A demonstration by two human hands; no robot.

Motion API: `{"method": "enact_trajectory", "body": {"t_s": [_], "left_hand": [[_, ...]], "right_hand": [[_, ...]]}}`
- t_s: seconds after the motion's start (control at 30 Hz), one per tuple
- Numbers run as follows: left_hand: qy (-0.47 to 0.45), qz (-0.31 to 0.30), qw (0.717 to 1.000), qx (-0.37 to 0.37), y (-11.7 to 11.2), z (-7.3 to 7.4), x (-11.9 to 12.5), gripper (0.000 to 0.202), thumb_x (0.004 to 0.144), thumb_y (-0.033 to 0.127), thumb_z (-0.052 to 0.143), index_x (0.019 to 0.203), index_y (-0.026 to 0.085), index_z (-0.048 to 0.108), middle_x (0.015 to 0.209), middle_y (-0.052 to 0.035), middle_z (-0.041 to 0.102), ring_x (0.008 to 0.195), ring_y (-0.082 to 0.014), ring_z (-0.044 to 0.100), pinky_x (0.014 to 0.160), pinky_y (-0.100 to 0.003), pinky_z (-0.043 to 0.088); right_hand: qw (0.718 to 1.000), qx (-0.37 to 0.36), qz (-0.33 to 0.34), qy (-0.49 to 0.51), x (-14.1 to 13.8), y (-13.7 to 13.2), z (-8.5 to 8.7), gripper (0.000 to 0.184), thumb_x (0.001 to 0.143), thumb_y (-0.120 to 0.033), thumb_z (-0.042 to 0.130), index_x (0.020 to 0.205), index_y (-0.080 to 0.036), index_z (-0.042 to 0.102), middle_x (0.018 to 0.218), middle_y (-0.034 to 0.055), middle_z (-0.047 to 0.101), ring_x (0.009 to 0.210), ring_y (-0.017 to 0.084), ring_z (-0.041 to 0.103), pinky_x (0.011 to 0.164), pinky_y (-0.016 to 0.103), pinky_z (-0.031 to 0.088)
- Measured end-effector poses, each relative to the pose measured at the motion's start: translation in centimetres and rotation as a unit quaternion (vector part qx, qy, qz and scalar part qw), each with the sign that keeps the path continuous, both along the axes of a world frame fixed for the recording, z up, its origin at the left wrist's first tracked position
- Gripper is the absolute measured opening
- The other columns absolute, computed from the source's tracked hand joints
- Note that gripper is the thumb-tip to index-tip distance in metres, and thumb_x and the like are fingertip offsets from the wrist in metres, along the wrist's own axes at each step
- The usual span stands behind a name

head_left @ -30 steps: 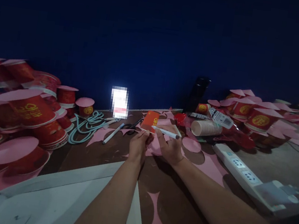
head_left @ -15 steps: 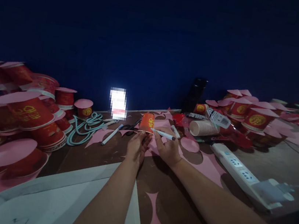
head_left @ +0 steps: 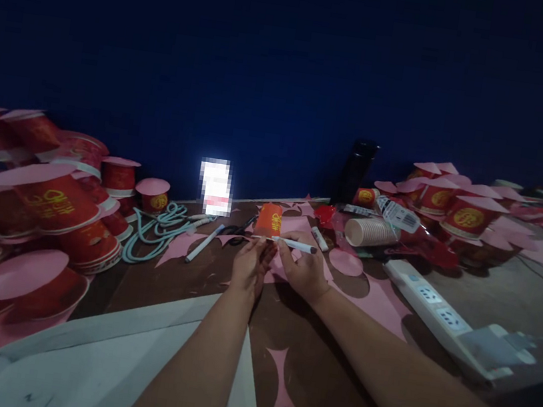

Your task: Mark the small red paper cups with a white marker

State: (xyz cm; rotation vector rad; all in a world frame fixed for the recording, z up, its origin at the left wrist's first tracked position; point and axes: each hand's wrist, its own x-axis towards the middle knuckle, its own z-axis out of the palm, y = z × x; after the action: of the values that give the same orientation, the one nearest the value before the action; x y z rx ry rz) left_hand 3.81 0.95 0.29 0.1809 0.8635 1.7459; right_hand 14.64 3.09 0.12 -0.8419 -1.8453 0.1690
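My left hand (head_left: 248, 266) is closed on the rim of a small red paper cup (head_left: 269, 220) with gold print, which stands upside down on pink paper (head_left: 288, 263). Right beside it, my right hand (head_left: 303, 272) grips a white pen (head_left: 296, 245) lying across the cup's base, its dark tip pointing right. Both hands meet over the brown table (head_left: 328, 373) near its middle.
Piles of red cups capped with pink paper discs (head_left: 50, 199) fill the left side, and more (head_left: 453, 202) sit at the right. A teal cord (head_left: 157, 228), a second pen (head_left: 205, 243), scissors (head_left: 240, 231), a white cup stack (head_left: 373, 232), a power strip (head_left: 443, 312), a dark bottle (head_left: 357, 172) and a white board (head_left: 102, 362) lie around.
The red piece in my left hand has turned from a tilted flat-looking face to an upright upside-down cup. The pen has stayed against it.
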Motion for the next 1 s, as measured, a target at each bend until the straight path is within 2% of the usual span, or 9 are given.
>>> {"method": "enact_trajectory", "body": {"t_s": [0.1,0.37,0.6,1.0], "left_hand": [[-0.002,0.001,1.000,0.008,0.03,-0.18,0.00,0.006,0.073,0.008,0.065,0.072,0.011,0.060,0.064,-0.0021,0.063,0.060,-0.0081,0.062,0.068,-0.021,0.052],[0.018,-0.020,0.999,0.021,0.01,-0.44,-0.13,0.006,0.072,0.009,0.066,0.076,0.011,0.063,0.067,-0.0024,0.066,0.061,-0.0082,0.063,0.068,-0.020,0.052],[0.041,-0.016,0.999,0.003,0.09,-0.37,-0.14,0.006,0.071,0.012,0.068,0.073,0.011,0.062,0.064,-0.0022,0.065,0.060,-0.0081,0.063,0.069,-0.021,0.051],[0.032,-0.018,0.999,0.009,0.05,-0.46,-0.25,0.003,0.072,0.011,0.066,0.072,0.011,0.063,0.064,-0.0012,0.065,0.061,-0.0082,0.063,0.073,-0.022,0.050]], "right_hand": [[1.000,-0.005,-0.003,-0.010,-0.05,-0.08,0.05,0.011,0.086,-0.028,0.054,0.090,-0.020,0.060,0.085,0.0052,0.069,0.083,0.019,0.064,0.080,0.035,0.050],[0.999,0.040,-0.019,-0.019,-0.18,0.67,-0.01,0.013,0.087,-0.028,0.054,0.094,-0.021,0.061,0.094,0.0068,0.069,0.093,0.021,0.063,0.085,0.038,0.046],[0.998,0.044,-0.020,-0.028,0.06,0.72,-0.01,0.010,0.087,-0.028,0.054,0.090,-0.020,0.060,0.090,0.0046,0.069,0.085,0.018,0.063,0.084,0.036,0.046],[0.997,0.064,-0.024,-0.020,0.15,0.65,0.15,0.011,0.086,-0.028,0.055,0.091,-0.020,0.061,0.092,0.0053,0.069,0.089,0.019,0.063,0.085,0.036,0.046]]}}
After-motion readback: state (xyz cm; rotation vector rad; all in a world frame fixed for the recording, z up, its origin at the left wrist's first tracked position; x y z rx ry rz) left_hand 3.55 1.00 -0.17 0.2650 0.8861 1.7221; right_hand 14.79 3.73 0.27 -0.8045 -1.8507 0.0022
